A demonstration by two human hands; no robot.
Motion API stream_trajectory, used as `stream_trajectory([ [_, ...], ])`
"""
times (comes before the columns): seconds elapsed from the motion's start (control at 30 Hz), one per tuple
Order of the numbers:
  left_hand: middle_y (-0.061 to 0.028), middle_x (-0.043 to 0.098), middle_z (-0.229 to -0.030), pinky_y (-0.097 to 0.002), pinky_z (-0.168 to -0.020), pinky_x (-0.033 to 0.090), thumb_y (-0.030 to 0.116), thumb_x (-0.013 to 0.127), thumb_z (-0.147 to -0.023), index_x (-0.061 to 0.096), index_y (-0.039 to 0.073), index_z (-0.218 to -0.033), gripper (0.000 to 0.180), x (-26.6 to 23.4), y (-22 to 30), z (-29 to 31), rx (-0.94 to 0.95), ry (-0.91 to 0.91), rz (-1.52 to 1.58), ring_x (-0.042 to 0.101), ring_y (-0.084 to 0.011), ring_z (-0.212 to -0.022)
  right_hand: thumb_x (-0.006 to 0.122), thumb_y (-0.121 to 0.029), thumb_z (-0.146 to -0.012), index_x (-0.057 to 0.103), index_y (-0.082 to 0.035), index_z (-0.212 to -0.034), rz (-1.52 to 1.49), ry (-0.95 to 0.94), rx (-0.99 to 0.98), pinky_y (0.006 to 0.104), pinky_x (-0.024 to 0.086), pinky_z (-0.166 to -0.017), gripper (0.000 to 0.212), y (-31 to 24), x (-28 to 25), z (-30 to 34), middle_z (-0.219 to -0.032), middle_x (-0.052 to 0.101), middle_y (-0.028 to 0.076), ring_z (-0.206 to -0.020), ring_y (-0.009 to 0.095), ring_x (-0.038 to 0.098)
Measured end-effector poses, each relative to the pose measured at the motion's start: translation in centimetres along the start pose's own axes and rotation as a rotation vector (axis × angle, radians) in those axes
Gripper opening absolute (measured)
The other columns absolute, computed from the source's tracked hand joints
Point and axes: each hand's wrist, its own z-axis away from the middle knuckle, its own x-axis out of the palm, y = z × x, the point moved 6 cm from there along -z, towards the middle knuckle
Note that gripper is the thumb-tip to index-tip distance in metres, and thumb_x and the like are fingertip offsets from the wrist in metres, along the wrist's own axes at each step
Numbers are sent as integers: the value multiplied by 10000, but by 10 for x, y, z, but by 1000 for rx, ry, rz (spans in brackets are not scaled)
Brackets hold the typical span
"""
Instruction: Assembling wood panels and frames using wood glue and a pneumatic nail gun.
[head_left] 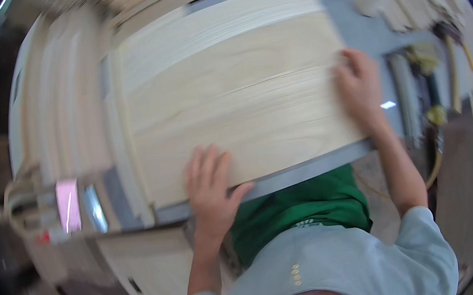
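A pale wooden board lies on the grey work surface in front of me, among light boards laid edge to edge. My left hand rests flat on its near left part, fingers stretched out and thumb apart. At the board's right edge is my right hand, its fingers curled against that edge; motion blurs them slightly. Along the left side of the board runs a narrow wooden strip. A whiter board lies beyond, with a dark rectangular gap at its far side.
Long wooden strips are stacked at the left. A pink-lit flat device and a bluish shiny object lie near the left front. To the right are a white bottle with a red top and a tool with a hose.
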Motion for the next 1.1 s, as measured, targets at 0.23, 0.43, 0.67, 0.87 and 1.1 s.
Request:
stream_trajectory([
  [0.23, -114, 486, -1366, -471, -1069, 297, 213, 789, -664, 575, 53, -1230, 625, -4, -1, 6, -4, 12, -50, 379, -333, -1312, 614, -180, -830, 582, -9, -1142, -29, -101, -6, 369, 428, -912, 357, -3, -9, -7, -1098, 600, 165, -1021, 280, 539],
  [0.43, -120, 494, -1347, -492, -1065, 294, 266, 777, -700, 575, 51, -1217, 596, 1, 0, 5, 24, 50, -44, 387, -355, -1295, 621, -229, -858, 602, 4, -1123, -78, -143, 35, 322, 491, -814, 354, 20, -60, -51, -992, 663, 159, -891, 227, 636],
  [0.67, -123, 501, -1338, -475, -1065, 303, 258, 784, -688, 574, 47, -1216, 606, -5, 1, 11, 16, 67, -52, 397, -347, -1289, 574, -243, -862, 622, 16, -1097, 183, 114, 56, 366, 497, -836, 353, 91, -126, -130, -997, 675, 192, -928, 330, 651],
  [0.87, -136, 527, -1295, -503, -1037, 327, 303, 796, -678, 604, 38, -1154, 578, -3, 1, 6, 3, 85, -31, 439, -361, -1239, 652, -282, -810, 540, 46, -1199, -10, 44, -21, 378, 474, -881, 520, 74, -87, -117, -1122, 633, 207, -1014, 308, 627],
  [1.1, -129, 533, -1291, -479, -1039, 331, 276, 806, -659, 616, 34, -1138, 569, -5, 1, 2, 15, 114, -18, 436, -344, -1249, 737, -254, -725, 496, 51, -1200, -114, 0, 304, 375, 447, -912, 614, 100, -27, -164, -1144, 612, 199, -1052, 299, 600],
])
